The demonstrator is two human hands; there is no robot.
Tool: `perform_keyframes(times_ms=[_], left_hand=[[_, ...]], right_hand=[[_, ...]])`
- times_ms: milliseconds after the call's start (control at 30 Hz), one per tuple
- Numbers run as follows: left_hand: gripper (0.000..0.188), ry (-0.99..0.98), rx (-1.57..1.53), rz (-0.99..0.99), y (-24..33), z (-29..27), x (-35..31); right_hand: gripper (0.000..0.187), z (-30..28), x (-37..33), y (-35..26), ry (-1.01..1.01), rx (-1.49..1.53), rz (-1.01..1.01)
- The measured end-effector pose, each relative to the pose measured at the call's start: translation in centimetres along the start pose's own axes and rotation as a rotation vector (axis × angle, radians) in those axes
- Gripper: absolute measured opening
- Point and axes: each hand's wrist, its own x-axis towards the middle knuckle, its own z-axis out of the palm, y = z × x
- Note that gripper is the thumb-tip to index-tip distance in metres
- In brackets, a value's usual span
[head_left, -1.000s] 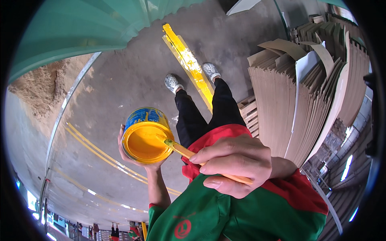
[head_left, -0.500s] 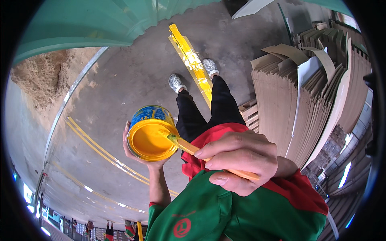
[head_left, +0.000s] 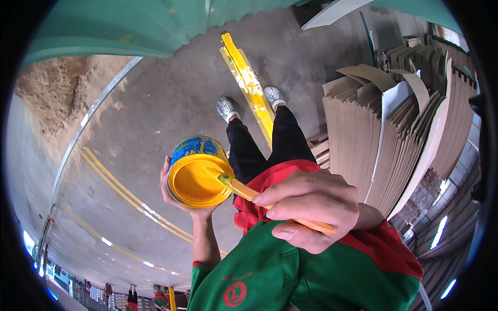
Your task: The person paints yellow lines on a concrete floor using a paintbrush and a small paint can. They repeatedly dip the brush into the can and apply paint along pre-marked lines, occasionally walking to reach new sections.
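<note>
A paint can [head_left: 181,150] with a blue label and yellow paint inside is tilted toward me, its mouth facing up at the camera. My left hand [head_left: 171,193] is wrapped round its left side and underside; most of those fingers are behind the can. In my right hand [head_left: 311,207] is a paintbrush [head_left: 243,191] with a wooden handle, pinched between thumb and fingers. The brush's paint-covered head rests at the can's right rim, over the opening. On the floor between my feet runs a wet-looking yellow painted stripe [head_left: 250,85], with pale patches and tape-like edges.
Tall stacks of flat cardboard [head_left: 358,140] stand close on my right, beside a wooden pallet [head_left: 320,149]. A green corrugated sheet [head_left: 119,31] spans the far left. Thin yellow lines [head_left: 135,199] mark the floor at left. Sandy earth [head_left: 57,93] lies beyond a metal rail [head_left: 85,120].
The can and my left hand have shifted very slightly right. My right hand and the brush have barely moved, the brush still at the rim.
</note>
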Motion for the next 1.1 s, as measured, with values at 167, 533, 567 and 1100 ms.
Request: perform_keyframes(times_ms=[167, 533, 567, 1100], left_hand=[[0.135, 0.02, -0.016, -0.003, 0.1, -0.3, -0.2], [0.129, 0.021, -0.067, 0.027, 0.2, -0.8, -0.4], [0.129, 0.025, -0.067, 0.029, 0.2, -0.8, -0.4], [0.132, 0.059, -0.108, -0.044, 0.4, -2.0, -2.8]], right_hand=[[0.024, 0.5, 0.1, -0.2, -0.002, -0.003, -0.006], [0.025, 0.8, -0.4, -1.5, -0.014, -0.038, -0.075], [0.025, 0.9, -0.4, -1.6, -0.021, -0.037, -0.08], [0.025, 2.3, 0.9, -2.8, -0.113, -0.025, -0.057]])
